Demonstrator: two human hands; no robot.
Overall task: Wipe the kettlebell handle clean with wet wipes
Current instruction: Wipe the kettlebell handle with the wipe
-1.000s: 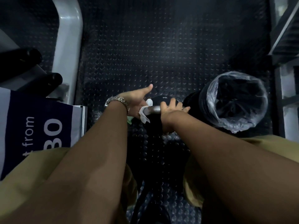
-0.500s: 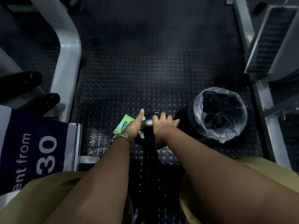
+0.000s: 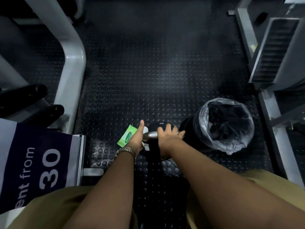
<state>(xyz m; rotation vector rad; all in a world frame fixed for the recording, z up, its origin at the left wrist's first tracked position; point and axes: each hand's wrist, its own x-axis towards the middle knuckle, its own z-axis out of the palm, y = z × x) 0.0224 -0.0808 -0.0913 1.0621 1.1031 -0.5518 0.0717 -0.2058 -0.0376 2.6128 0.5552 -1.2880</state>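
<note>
A black kettlebell [image 3: 156, 125] stands on the studded rubber floor, its steel handle [image 3: 151, 134] showing between my hands. My left hand [image 3: 137, 138], thumb raised, holds a white wet wipe [image 3: 146, 129] wrapped against the left end of the handle. My right hand [image 3: 168, 134] rests over the right part of the handle, fingers spread forward. A green pack of wet wipes [image 3: 127, 136] lies on the floor just left of my left hand.
A black bin with a clear plastic liner [image 3: 224, 124] stands right of the kettlebell. Grey machine frames [image 3: 72, 66] flank the floor on both sides. A purple and white sign [image 3: 39, 161] stands at the near left.
The view has pulled back and up, so the hands look smaller and the green pack has come into sight. Both hands stay on the handle, the left one still wiping.
</note>
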